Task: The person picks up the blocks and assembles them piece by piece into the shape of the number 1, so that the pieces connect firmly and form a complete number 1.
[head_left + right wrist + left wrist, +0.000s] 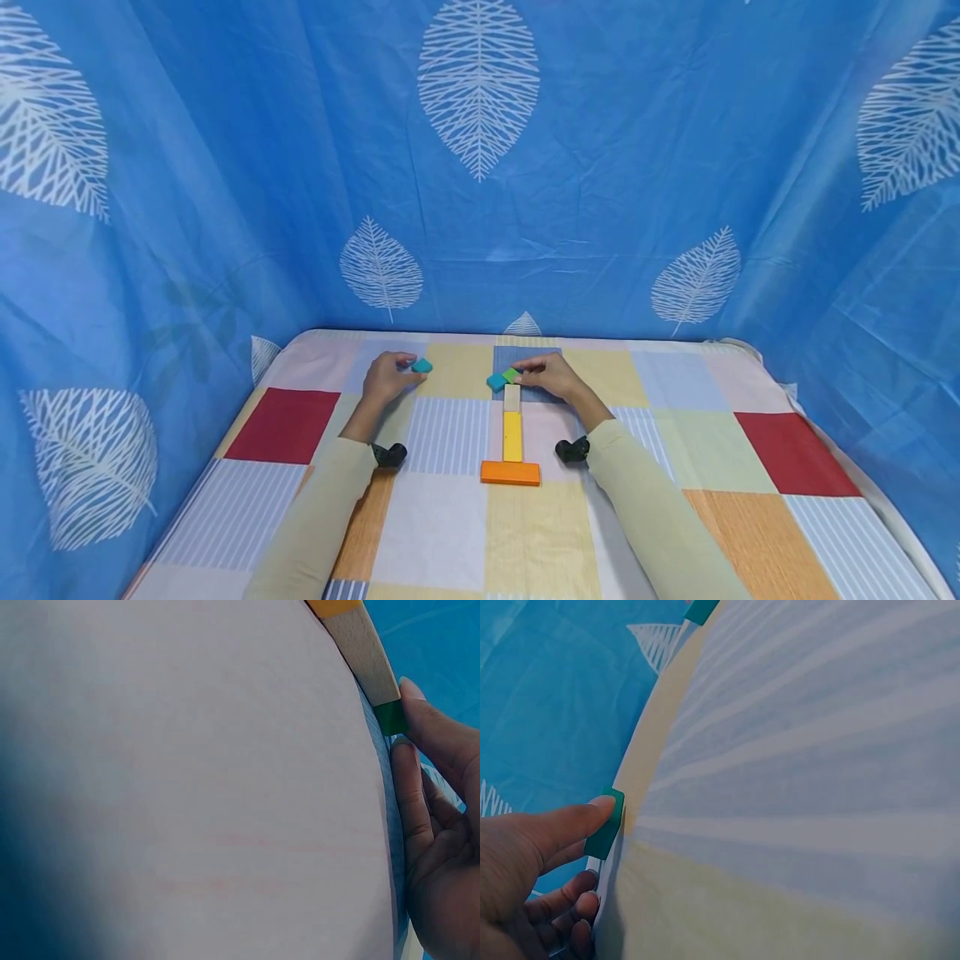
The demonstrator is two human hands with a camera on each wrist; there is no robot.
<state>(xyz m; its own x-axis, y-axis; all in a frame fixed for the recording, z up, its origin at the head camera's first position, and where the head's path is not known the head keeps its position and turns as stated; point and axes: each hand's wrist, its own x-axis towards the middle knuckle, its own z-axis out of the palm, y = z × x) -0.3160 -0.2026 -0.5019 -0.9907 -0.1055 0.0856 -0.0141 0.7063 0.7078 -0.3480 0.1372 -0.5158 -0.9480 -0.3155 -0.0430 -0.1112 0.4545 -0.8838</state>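
My left hand [386, 379] pinches a teal block [422, 366] between thumb and fingers, close over the cloth; the left wrist view shows the thumb across that teal block [607, 829]. At the far end of a line of blocks, my right hand [552, 375] has its thumb and index finger at a small green block [511, 375], pinching it. Another teal block [497, 382] lies against the green one's left side. Toward me follow a pale wooden block [512, 398], a yellow block [512, 437] and, crosswise at the near end, an orange block [510, 473].
A patchwork cloth [442, 533] covers the table. Blue curtains [585, 208] with white leaf prints stand behind it and at both sides. Dark wrist cameras sit on both wrists, the left camera [390, 455] and the right camera [573, 450] low over the cloth.
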